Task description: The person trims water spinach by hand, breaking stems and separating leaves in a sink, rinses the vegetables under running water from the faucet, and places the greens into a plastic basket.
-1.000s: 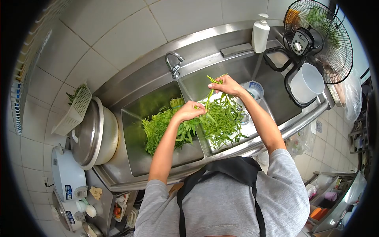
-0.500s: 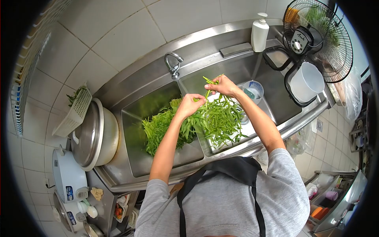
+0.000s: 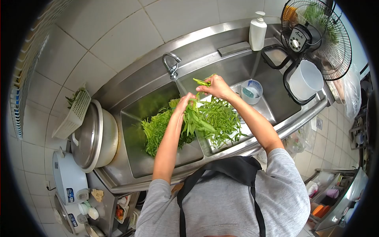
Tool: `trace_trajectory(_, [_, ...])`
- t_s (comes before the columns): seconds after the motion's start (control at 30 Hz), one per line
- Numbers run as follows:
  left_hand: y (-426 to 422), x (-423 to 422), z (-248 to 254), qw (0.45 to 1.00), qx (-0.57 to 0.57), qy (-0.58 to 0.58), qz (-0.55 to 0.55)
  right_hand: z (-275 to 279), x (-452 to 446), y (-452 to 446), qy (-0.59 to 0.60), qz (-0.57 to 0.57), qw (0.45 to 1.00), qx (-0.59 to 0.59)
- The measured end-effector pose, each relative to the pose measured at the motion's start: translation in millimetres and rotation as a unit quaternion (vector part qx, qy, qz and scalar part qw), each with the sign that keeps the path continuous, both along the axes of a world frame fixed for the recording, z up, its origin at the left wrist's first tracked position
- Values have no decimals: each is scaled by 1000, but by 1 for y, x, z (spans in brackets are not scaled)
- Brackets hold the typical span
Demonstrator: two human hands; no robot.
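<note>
My left hand (image 3: 186,102) is closed around leafy green stalks (image 3: 196,120), which look like water spinach, and their leaves hang down over the sink divider. Just up and to the right, my right hand (image 3: 216,87) grips a few bare green stems (image 3: 201,82) that stick out past its fingers. A heap of uncut greens (image 3: 152,132) lies in the left basin (image 3: 136,162), partly behind my left forearm. More loose leaves and stems (image 3: 225,124) are piled in the right basin (image 3: 282,106), below my right hand.
A chrome faucet (image 3: 172,65) rises behind the divider. A clear round container (image 3: 252,91) sits in the right basin. Along the back right are a white pump bottle (image 3: 257,31), a fan (image 3: 316,37) and a translucent tub (image 3: 306,82). A large lidded pot (image 3: 106,134) stands left.
My left hand has shifted slightly left, and the stalks in it now hang lower. My right hand has moved a little left with its stems. The view has shifted slightly.
</note>
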State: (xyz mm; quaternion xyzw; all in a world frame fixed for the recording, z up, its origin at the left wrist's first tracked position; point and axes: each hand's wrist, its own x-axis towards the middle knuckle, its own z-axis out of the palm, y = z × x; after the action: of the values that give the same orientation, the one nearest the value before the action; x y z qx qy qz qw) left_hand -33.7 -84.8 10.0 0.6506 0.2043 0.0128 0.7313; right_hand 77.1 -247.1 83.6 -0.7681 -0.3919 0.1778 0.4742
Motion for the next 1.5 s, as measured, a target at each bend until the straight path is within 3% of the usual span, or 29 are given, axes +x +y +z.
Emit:
trace_trajectory(0.07, [19, -5, -19, 989, -139, 48, 28, 6, 0, -1, 9, -24, 1000, 15])
trace_trajectory(0.3, [38, -22, -27, 950, -308, -59, 1, -6, 27, -17, 76, -19, 996, -50])
trace_trajectory(0.5, [26, -28, -2, 977, -213, -22, 24, -25, 32, -24, 249, 22, 968, -35])
trace_trajectory(0.63, [20, -24, 3, 1000, 9, -4, -4, -44, 40, -22, 318, -18, 948, 6])
trace_trajectory(0.73, [-14, -21, 37, 994, 98, 41, -37, -53, 47, -20, 317, -20, 948, -7])
trace_trajectory(0.77, [-21, -16, 32, 990, 135, -10, -50, -58, 47, -18, 313, -24, 949, -2])
trace_trajectory(0.83, [-40, -11, 31, 975, 194, 31, -104, -66, 47, -13, 305, -29, 952, 6])
trace_trajectory(0.97, [-61, 1, 24, 945, 307, -7, -113, -60, 31, -3, 259, -30, 965, -13])
trace_trajectory(1.1, [-60, 2, 21, 955, 266, 29, -126, -60, 21, 1, 249, -44, 967, 21])
trace_trajectory(1.17, [-59, -3, 34, 956, 254, 74, -129, -50, 24, -2, 239, -49, 970, -17])
trace_trajectory(1.37, [-41, -11, 31, 975, 189, 35, -115, -56, 39, -9, 126, -7, 991, -41])
trace_trajectory(1.5, [-37, -13, 29, 979, 168, 41, -108, -54, 35, -11, 133, 30, 991, -4])
